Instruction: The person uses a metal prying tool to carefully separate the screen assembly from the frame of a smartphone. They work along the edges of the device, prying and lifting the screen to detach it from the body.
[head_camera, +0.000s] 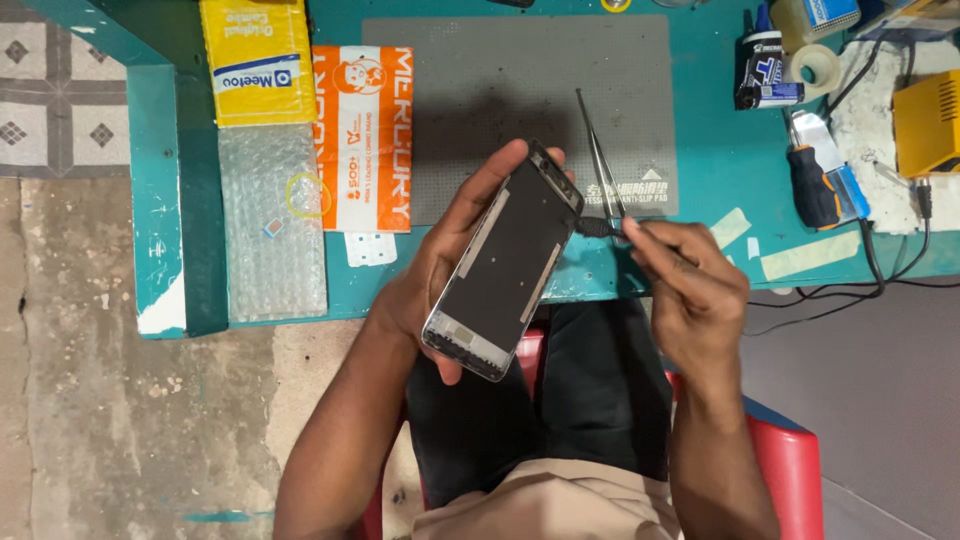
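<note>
My left hand (440, 265) holds a phone screen assembly (505, 262) tilted over the teal table's front edge, its dark back plate facing up, with fingers wrapped around its left side. My right hand (690, 275) pinches a small black part (597, 227) that hangs off the top right corner of the assembly. Metal tweezers (598, 160) lie on the grey mat just above my right hand, apart from it.
A grey anti-slip mat (480, 90) covers the middle of the teal table (720, 170). An orange packet (365, 135), a yellow packet (258, 60) and bubble wrap (270, 230) lie left. A screwdriver (812, 185), glue bottle (762, 65), tape roll (815, 65) and yellow device (925, 120) sit right.
</note>
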